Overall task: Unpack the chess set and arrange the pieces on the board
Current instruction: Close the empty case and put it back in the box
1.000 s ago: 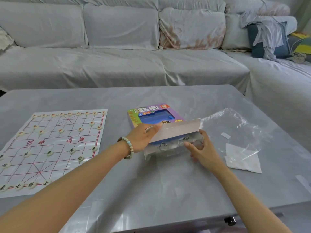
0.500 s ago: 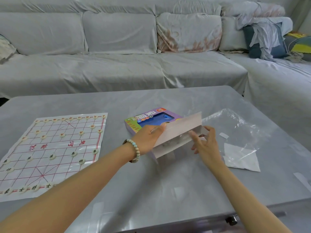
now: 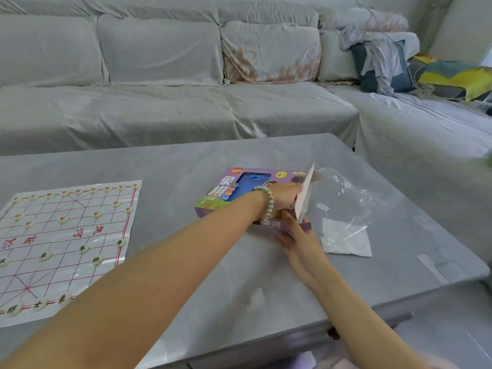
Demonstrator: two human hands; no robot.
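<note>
Chess box (image 3: 226, 191): purple, flat at table centre, end flap (image 3: 305, 194) raised. Board (image 3: 66, 243): white sheet, red grid, left. Round cream pieces (image 3: 83, 249) set on it.

Purple chess box (image 3: 213, 194) with blue window; white board (image 3: 66, 235) gridded red at nine o'clock; cream pieces (image 3: 97, 260); grey counter (image 3: 186, 161).

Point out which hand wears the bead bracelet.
The left hand, pressed against the raised white flap of the chess box, has the bead bracelet on its wrist; the right hand is bare.
</note>
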